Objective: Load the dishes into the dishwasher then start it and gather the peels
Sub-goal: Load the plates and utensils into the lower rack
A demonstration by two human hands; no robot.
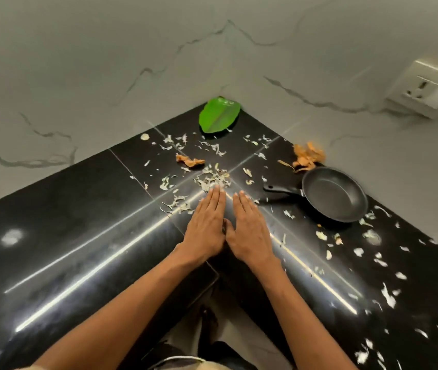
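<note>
Pale peels lie scattered over the black corner counter [84, 209], with a small heap [212, 178] at the middle. My left hand [205, 225] and my right hand [247, 228] lie flat side by side on the counter, fingers straight, fingertips just below the heap. Neither hand holds anything. An orange peel piece [189, 161] lies above the heap, and a larger orange peel bunch [308, 156] sits by the right wall. More pale peels [388, 295] are strewn along the right arm of the counter.
A small black frying pan [334, 193] rests right of my hands, handle pointing left. A green leaf-shaped plate [219, 116] sits in the far corner. Marble walls enclose the counter; a wall socket [426, 92] is at the right. The floor shows below the counter's inner corner.
</note>
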